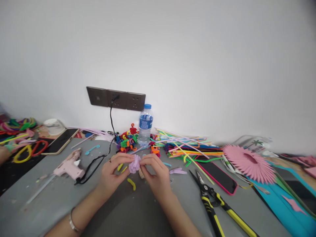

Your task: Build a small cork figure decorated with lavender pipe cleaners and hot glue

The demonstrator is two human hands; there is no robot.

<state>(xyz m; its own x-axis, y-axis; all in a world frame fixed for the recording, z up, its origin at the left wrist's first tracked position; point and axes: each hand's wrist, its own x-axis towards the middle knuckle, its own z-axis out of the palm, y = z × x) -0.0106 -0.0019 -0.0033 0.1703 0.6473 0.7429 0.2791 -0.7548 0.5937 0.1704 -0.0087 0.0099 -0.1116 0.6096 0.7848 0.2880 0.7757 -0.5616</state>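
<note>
Between my two hands is a bunched lilac pipe-cleaner flower. My left hand pinches its left side with thumb and forefinger. From the other side, the fingertips of my right hand are closed on its right edge. A small beige piece shows beside my right fingertips; I cannot make out what it is. Just below the hands lies a short curved yellow pipe-cleaner piece. Several cut lilac pieces rest on the grey table to the right of my right hand.
A pink glue gun lies left, its black cord running to the wall socket. Black-and-yellow pliers and a pink-cased phone lie right. Behind stand a water bottle and piled pipe cleaners. Another person's hand shows far left.
</note>
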